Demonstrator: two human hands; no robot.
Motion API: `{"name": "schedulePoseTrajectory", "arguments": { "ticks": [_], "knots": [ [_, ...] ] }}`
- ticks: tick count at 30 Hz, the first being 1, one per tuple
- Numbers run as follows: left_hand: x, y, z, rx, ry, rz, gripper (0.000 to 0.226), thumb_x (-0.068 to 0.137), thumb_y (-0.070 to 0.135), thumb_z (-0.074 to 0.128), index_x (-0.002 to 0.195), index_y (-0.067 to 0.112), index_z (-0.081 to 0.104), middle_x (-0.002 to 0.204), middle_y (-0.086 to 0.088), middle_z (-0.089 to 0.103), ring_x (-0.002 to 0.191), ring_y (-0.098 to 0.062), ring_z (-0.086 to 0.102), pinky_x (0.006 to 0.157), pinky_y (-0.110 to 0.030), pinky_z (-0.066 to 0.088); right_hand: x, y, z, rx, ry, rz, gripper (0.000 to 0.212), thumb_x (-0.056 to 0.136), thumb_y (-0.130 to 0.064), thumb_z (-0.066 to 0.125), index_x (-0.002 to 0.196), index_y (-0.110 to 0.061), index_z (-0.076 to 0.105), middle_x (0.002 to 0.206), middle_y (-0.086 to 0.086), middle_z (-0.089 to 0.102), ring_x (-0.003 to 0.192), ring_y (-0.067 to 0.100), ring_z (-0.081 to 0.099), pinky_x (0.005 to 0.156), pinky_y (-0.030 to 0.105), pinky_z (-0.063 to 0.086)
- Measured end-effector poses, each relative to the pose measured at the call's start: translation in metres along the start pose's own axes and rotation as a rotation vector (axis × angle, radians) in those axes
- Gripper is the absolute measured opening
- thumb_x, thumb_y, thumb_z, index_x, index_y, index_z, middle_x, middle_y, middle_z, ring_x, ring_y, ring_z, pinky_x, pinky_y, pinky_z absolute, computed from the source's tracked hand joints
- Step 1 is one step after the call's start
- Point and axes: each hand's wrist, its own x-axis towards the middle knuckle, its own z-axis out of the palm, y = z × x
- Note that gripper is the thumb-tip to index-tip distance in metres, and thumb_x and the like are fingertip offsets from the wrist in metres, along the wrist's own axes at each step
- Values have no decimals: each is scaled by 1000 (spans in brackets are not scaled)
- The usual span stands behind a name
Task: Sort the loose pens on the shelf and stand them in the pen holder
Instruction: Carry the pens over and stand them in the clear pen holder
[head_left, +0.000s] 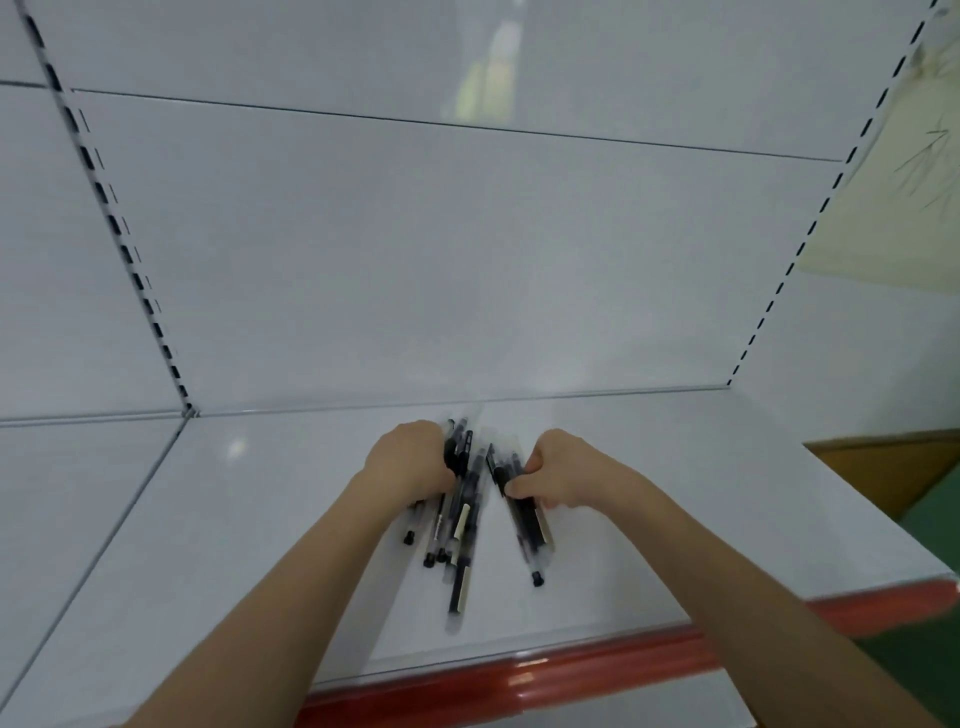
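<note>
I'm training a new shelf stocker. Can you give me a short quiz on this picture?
1. True or false: the pens stand upright on the shelf.
2. The shelf's front strip is: A) blue B) red C) green.
3. Fill in: the left hand and the right hand each grip some ___.

Key: 1 false, they lie flat; 2 B; 3 pens.
</note>
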Motion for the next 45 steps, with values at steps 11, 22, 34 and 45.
{"name": "schedulePoseTrajectory", "arguments": {
  "ticks": [11,22,34,45],
  "knots": [
    [-10,-2,13,-135,120,-114,37,88,28,48,57,13,31,57,0,40,50,-14,37,45,-24,28,-6,13,-10,-118,-4,-143,44,76,-9,59,47,-14,26,22,-7,22,38,11,24,43,23,17],
    [-98,26,-15,-1278,368,-33,16,91,20,50,92,4,53,82,-9,66,74,-19,69,65,-33,58,-53,-19,-40,790,138,-451,1,84,-12,64,85,-11,64,58,-8,60,51,5,50,46,18,40],
    [-210,-15,-24,-1253,675,-101,16,88,13,54,104,11,54,84,-11,72,70,-23,71,62,-36,59,-95,-126,43,830,-206,-730,4,83,-14,65,87,-14,66,64,-4,65,51,8,54,48,20,43],
    [-357,-178,-39,-1259,1070,-368,11,88,13,55,97,7,57,58,-7,64,50,-15,61,44,-22,48,-158,-305,181,849,-507,-898,16,83,-12,64,93,-25,62,65,-6,70,61,8,65,59,19,52]
  ]
}}
